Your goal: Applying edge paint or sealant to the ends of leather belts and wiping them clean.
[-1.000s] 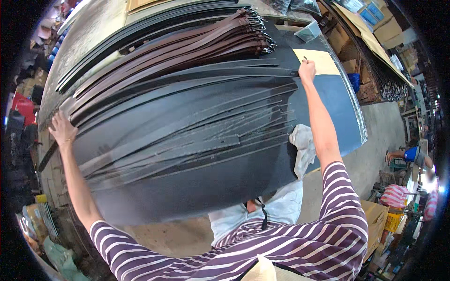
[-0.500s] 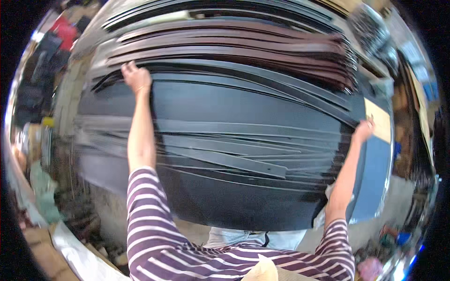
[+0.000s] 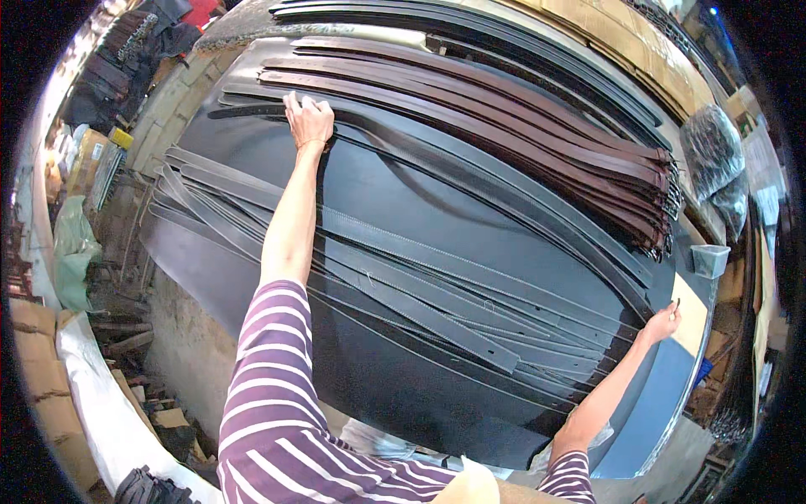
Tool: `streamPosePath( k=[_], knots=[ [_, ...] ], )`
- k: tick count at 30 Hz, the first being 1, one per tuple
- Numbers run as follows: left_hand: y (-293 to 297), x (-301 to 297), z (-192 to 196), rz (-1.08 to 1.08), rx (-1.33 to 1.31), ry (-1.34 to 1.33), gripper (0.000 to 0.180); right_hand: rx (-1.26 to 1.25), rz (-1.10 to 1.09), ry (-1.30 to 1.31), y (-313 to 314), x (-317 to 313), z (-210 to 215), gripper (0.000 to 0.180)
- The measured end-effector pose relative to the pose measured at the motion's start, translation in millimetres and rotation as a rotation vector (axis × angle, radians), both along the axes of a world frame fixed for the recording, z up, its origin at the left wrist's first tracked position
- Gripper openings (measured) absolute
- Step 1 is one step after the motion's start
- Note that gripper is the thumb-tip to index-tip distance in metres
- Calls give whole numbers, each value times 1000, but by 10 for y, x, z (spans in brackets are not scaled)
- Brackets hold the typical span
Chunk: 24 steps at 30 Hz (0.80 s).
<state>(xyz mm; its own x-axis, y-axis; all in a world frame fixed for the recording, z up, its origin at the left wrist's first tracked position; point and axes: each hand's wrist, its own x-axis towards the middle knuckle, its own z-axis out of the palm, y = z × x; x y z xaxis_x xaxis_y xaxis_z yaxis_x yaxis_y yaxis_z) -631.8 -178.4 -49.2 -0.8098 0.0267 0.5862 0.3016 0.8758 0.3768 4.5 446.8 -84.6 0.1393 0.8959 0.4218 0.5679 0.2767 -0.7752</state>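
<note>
A long black belt strap [image 3: 243,111] stretches between my hands across the dark tabletop [image 3: 420,424]. My left hand [image 3: 309,120] is closed on it near its far-left end, whose holed tip sticks out beyond my fingers. At the right edge of the table, my right hand [image 3: 662,322] pinches the other end; my fingers partly hide that end. Just beyond the strap lies a bundle of dark brown belts [image 3: 504,126] with metal ends at the right. Nearer to me, several black stitched straps [image 3: 428,315] lie loosely crossed.
More black straps [image 3: 369,14] lie along the far edge. A tan sheet [image 3: 691,311] and a blue surface [image 3: 651,412] are by my right hand. Past them stand a small clear plastic box [image 3: 709,260] and a plastic-wrapped bundle [image 3: 712,143]. Cardboard [image 3: 42,370] lies at the lower left.
The view has turned, so the table now slants down to the right. Both hands still hold the strap, and its left tip now lies straighter beyond my left hand.
</note>
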Motion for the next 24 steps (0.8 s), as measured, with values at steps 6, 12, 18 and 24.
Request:
streamPosePath(
  k=[6, 12, 18, 24],
  knots=[
    [62, -10, 35, 360, 189, -103, 82, -12, -1, 51, -143, -118, 143, 41],
    [25, -30, 94, 363, 246, -36, 56, 2, 13, 33, -149, -134, 154, 38],
    [-87, -30, 111, 321, 436, -58, 47, 1, 29, 34, -130, -142, 107, 37],
    [-102, 10, 48, 315, 452, 97, 48, -150, 81, 77, -157, -253, 68, 36]
  ],
)
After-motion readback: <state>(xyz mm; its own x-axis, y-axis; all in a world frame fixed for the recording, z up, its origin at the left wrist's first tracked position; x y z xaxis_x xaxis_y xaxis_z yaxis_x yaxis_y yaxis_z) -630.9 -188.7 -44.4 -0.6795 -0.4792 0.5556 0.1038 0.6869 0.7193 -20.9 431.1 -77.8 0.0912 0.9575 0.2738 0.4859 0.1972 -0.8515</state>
